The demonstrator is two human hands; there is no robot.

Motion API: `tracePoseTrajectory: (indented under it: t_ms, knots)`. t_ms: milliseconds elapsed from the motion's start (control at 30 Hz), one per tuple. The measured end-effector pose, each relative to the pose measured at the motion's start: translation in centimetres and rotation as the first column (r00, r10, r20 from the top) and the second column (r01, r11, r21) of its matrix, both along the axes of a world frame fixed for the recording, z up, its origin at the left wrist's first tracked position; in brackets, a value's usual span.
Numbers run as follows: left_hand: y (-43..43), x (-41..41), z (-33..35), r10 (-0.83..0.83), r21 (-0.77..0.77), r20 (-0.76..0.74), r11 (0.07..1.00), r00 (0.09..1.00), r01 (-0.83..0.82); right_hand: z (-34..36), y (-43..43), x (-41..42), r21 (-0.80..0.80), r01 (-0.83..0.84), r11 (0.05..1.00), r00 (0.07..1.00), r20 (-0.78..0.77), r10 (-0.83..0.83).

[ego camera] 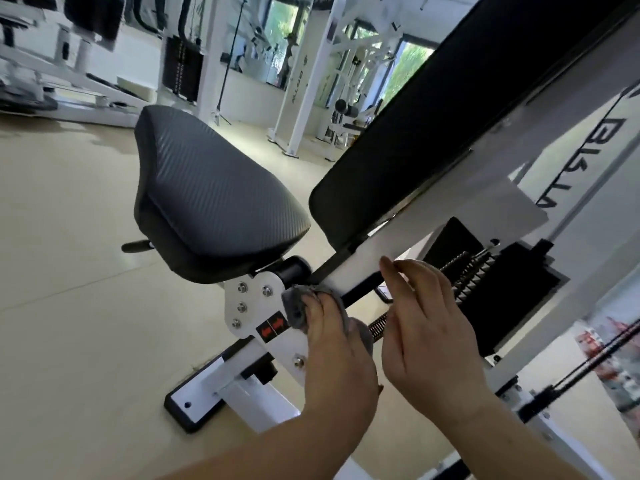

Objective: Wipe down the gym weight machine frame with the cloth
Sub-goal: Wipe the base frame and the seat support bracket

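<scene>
The weight machine has a white frame bar (360, 268) that slopes up to the right beneath a black back pad (415, 133). My left hand (332, 344) holds a grey cloth (294, 304) and presses it against the bar's lower end, next to the white seat bracket (249, 306). My right hand (426, 323) grips the same bar just to the right, thumb up on its white face and fingers curled over its far edge. Most of the cloth is hidden under my left hand.
A black padded seat (207, 195) stands left of the bracket. The machine's base foot (194, 400) lies on the beige floor. A weight stack with springs (485, 271) is behind my right hand. Other white gym machines (304, 81) stand at the back.
</scene>
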State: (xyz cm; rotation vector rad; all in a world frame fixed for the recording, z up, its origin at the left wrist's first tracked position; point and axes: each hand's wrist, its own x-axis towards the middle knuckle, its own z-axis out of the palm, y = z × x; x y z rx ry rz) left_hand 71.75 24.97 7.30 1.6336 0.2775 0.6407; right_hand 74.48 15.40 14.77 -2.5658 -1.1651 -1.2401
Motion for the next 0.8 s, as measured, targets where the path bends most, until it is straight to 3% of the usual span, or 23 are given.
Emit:
tracePoseTrajectory:
  t_ms: [100, 200, 300, 400, 533, 733, 800]
  knots:
    - [0.4, -1.1, 2.5, -0.158, 0.232, 0.245, 0.967, 0.957, 0.101, 0.9, -0.7, 0.3, 0.009, -0.065, 0.998, 0.998, 0.007, 0.065]
    - [1.2, -0.9, 1.6, -0.164, 0.436, 0.181, 0.897, 0.97, 0.071, 2.1, -1.4, 0.5, 0.002, -0.077, 0.997, 0.997, 0.019, 0.077]
    - [1.4, -0.6, -1.1, -0.04, 0.318, 0.091, 0.948, 0.995, 0.009, 3.4, -2.3, 0.4, -0.055, -0.065, 0.996, 0.992, 0.108, 0.071]
    - [0.1, -0.4, 0.9, -0.086, 0.184, 0.096, 0.981, 0.992, 0.067, 4.6, -2.8, 0.3, -0.073, -0.052, 0.996, 0.986, 0.152, 0.063]
    - [-1.1, -0.6, 5.6, -0.099, 0.426, 0.276, 0.904, 0.956, -0.029, 6.4, -3.3, 0.5, -0.027, -0.053, 0.998, 0.982, 0.181, 0.057]
    - [-0.6, -0.1, 3.5, -0.061, 0.365, 0.266, 0.93, 0.962, -0.042, 6.8, -3.7, 0.8, 0.007, -0.092, 0.996, 0.978, 0.188, 0.089]
    - [-1.2, 0.2, 5.2, -0.048, 0.427, 0.316, 0.899, 0.948, -0.097, 7.0, -3.8, 0.8, 0.033, -0.077, 0.996, 0.975, 0.212, 0.068]
